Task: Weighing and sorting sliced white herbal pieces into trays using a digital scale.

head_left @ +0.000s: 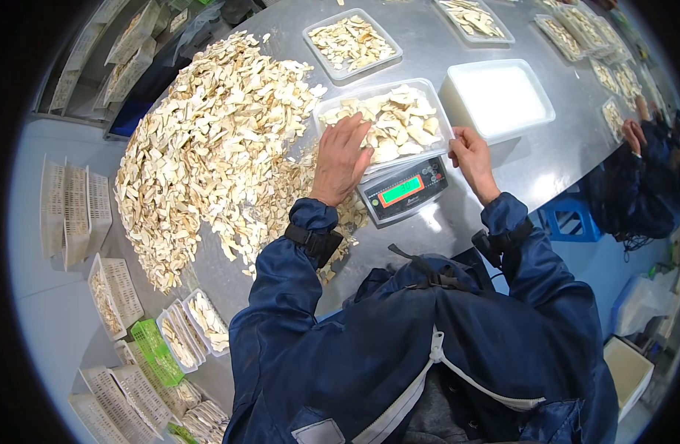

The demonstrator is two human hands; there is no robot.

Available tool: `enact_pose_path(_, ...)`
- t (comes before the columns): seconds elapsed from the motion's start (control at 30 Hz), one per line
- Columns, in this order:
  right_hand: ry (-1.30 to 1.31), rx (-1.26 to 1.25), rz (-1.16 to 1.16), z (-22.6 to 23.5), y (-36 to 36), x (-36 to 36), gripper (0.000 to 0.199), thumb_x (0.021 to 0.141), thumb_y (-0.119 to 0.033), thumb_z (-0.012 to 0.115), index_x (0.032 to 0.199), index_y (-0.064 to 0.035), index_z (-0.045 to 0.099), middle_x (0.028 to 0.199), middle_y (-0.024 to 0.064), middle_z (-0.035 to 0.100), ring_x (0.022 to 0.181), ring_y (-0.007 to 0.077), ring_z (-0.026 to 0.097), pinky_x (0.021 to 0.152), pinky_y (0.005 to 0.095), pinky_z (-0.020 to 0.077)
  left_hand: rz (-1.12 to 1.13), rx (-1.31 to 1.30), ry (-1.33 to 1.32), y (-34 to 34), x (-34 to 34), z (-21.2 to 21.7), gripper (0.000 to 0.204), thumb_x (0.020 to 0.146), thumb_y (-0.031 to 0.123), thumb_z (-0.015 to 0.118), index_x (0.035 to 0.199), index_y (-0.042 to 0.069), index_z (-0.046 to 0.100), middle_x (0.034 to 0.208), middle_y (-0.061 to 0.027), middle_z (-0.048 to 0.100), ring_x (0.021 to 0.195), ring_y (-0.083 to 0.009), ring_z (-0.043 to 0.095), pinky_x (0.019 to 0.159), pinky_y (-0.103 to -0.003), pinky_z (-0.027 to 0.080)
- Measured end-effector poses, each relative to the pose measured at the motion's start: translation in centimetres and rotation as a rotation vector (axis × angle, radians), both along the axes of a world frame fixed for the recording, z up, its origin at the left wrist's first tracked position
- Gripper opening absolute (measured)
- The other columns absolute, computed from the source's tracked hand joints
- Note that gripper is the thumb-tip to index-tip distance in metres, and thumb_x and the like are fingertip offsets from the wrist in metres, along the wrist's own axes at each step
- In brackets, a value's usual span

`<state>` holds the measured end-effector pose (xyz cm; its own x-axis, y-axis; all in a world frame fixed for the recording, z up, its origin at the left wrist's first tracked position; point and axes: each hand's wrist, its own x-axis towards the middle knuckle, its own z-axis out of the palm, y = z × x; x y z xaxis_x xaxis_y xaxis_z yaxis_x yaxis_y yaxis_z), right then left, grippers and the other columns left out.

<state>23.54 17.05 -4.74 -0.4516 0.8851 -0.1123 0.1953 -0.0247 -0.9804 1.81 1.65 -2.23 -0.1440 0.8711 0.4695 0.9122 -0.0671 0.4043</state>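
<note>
— What were our fingers doing?

— Our left hand lay palm down, fingers spread a little and resting on the slices at the near left corner of the tray. We couldn't tell whether they pinched anything underneath.

— And the other?

— Our right hand was at the tray's near right corner, fingers curled close together against the rim, thumb towards us. It touched the edge; a firm grip we couldn't confirm.

— Where did the tray sit?

— On the scale, whose green display faced us, just between our wrists. The tray was clear plastic, heaped with pale dried slices.

— How were our arms?

— Both reached forward from the lower edge in dark blue sleeves, the left bent at the elbow and passing over the edge of the big pile on the steel table. The right forearm ran straighter, up to the tray corner.

— Anything around?

— A white tub stood just right of the tray, another filled tray lay beyond it, and a second person's hands showed at the far right.
</note>
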Motion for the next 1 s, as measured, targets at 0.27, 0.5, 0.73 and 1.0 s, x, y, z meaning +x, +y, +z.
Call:
enact_pose_path(0.27,-0.139,0.105,0.026,-0.1,1.1,0.8,0.026,0.084,-0.015,0.048,0.100,0.0013,0.061,0.066,0.0062,0.059,0.057,0.0115,0.054,0.054,0.0269,0.0433,0.228,0.172,-0.157,-2.1,0.2,-1.0,0.045,0.088,0.015,0.051,0.128,-0.002,0.042,0.133,-0.0204,0.041,0.126,-0.0345,0.035,0.106,-0.044,0.025)
enact_pose_path(0.5,-0.391,0.631,0.041,0.0,0.7,-0.5,0.028,0.084,-0.019,0.048,0.102,-0.0001,0.059,0.096,0.0228,0.059,0.086,0.0409,0.056,0.079,0.0439,0.0443,0.407,0.082,-1.046,-2.4,2.6,-2.8,0.051,0.093,0.015,0.040,0.136,-0.010,0.025,0.133,-0.0243,0.041,0.119,-0.0301,0.044,0.100,-0.033,0.031)
enact_pose_path(0.73,-0.531,0.830,0.147,3.4,-1.1,-0.8,0.012,0.078,-0.010,0.051,0.073,0.0002,0.056,0.086,0.0197,0.054,0.083,0.0366,0.052,0.072,0.0454,0.0465,0.444,0.070,-0.940,-3.0,3.4,-5.2,0.047,0.093,0.010,0.035,0.136,-0.007,0.027,0.136,-0.0227,0.037,0.125,-0.0273,0.037,0.103,-0.032,0.028)
enact_pose_path(1.0,-0.368,0.833,0.160,-0.3,-0.7,1.1,0.018,0.085,-0.013,0.047,0.083,0.0036,0.053,0.078,0.0198,0.055,0.070,0.0342,0.057,0.061,0.0408,0.0476,0.331,0.169,-1.108,-3.0,3.3,-4.9,0.046,0.093,0.007,0.034,0.137,-0.005,0.027,0.132,-0.0183,0.041,0.118,-0.0237,0.042,0.100,-0.032,0.031)
